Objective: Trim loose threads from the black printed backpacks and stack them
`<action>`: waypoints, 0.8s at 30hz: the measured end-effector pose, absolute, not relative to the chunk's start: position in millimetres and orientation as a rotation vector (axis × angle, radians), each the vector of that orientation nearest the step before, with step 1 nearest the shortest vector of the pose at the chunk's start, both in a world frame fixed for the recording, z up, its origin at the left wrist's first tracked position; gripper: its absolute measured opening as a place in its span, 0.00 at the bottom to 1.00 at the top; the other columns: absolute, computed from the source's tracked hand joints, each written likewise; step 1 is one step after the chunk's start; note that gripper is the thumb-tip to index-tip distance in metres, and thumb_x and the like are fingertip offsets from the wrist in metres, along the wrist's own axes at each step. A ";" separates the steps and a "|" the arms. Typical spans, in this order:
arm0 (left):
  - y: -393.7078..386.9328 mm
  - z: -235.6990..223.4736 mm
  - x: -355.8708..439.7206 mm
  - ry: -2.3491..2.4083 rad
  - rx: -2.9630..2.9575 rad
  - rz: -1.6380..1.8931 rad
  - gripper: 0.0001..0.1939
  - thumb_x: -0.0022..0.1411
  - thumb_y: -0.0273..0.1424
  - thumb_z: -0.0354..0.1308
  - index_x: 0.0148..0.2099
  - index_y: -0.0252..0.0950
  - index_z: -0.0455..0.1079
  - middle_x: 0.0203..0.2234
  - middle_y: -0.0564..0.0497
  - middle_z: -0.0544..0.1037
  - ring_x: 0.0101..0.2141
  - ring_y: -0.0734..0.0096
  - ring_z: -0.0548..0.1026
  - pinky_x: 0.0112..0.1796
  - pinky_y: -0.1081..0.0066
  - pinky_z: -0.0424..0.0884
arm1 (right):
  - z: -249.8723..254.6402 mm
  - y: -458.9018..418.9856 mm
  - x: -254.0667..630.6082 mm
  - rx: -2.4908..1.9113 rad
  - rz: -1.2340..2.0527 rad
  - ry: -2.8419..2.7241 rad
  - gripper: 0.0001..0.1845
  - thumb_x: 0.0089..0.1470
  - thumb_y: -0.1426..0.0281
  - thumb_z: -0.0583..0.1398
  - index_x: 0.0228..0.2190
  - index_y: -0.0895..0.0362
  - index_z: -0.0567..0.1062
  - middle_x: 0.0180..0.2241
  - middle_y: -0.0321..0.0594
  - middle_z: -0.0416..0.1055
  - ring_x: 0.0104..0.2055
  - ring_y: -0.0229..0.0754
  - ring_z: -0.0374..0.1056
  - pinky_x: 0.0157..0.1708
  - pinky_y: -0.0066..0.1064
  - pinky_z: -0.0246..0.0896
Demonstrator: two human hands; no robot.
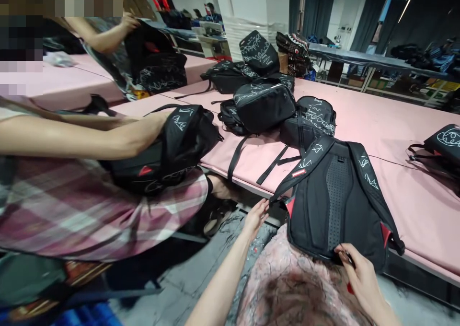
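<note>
A black backpack (337, 196) leans over the pink table's front edge into my lap, its padded back panel and two shoulder straps facing up. White scribble drawings and a small red label mark the straps, and red triangles show at the lower side corners. My left hand (257, 216) is at the pack's left side, fingers stretched out, the tips at or just beside the lower end of the left strap. At the pack's bottom edge, my right hand (359, 271) is closed around a small dark tool (348, 257), mostly hidden by the fingers.
More black backpacks (264, 106) are heaped on the pink table (402, 201) ahead, with another backpack (445, 146) at far right. On my left, a seated co-worker's arm (118, 134) reaches into a backpack (190, 139). Another person handles a black bag (154, 57) behind.
</note>
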State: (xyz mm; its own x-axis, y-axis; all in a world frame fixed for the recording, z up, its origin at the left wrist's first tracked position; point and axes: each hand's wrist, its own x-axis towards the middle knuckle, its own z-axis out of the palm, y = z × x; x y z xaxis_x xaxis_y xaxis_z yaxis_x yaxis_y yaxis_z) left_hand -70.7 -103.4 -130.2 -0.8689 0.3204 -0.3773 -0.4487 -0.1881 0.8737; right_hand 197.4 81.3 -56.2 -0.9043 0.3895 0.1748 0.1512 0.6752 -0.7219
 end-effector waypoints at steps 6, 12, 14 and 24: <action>-92.9 -87.5 -68.2 1.443 0.112 2.048 0.24 0.34 0.33 0.70 0.37 0.31 0.74 0.36 0.42 0.78 0.39 0.60 0.73 0.42 0.66 0.65 | -42.5 76.0 190.3 -0.652 1.135 -2.573 0.14 0.58 0.63 0.52 0.45 0.55 0.64 0.37 0.39 0.72 0.36 0.39 0.70 0.36 0.25 0.64; -97.0 -11.9 6.0 1.541 0.353 2.099 0.26 0.44 0.31 0.66 0.48 0.38 0.66 0.30 0.52 0.74 0.33 0.71 0.72 0.36 0.74 0.66 | -17.1 65.6 168.0 -0.514 1.283 -2.330 0.11 0.58 0.67 0.52 0.43 0.55 0.65 0.35 0.39 0.72 0.37 0.37 0.70 0.35 0.23 0.65; -93.5 1.8 23.4 1.617 0.378 2.089 0.24 0.46 0.31 0.65 0.47 0.38 0.65 0.29 0.53 0.73 0.32 0.72 0.71 0.36 0.74 0.66 | -7.5 64.3 159.3 -0.410 1.265 -2.300 0.11 0.55 0.68 0.56 0.41 0.55 0.67 0.32 0.37 0.73 0.32 0.36 0.70 0.31 0.22 0.65; -83.4 -0.3 36.9 1.747 0.299 2.079 0.23 0.46 0.31 0.65 0.46 0.37 0.65 0.29 0.52 0.74 0.34 0.70 0.72 0.38 0.72 0.68 | 2.5 76.2 138.7 -0.156 1.172 -2.377 0.07 0.52 0.70 0.58 0.35 0.57 0.72 0.31 0.41 0.75 0.31 0.39 0.71 0.31 0.26 0.65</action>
State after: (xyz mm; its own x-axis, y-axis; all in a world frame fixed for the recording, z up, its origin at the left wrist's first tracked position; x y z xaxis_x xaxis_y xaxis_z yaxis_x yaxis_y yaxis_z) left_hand 36.9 -83.4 -0.3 -0.8942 0.4375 -0.0953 -0.1692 -0.1332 0.9765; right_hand 138.7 76.2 2.5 -0.8771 0.3058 0.3703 -0.1075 0.6263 -0.7721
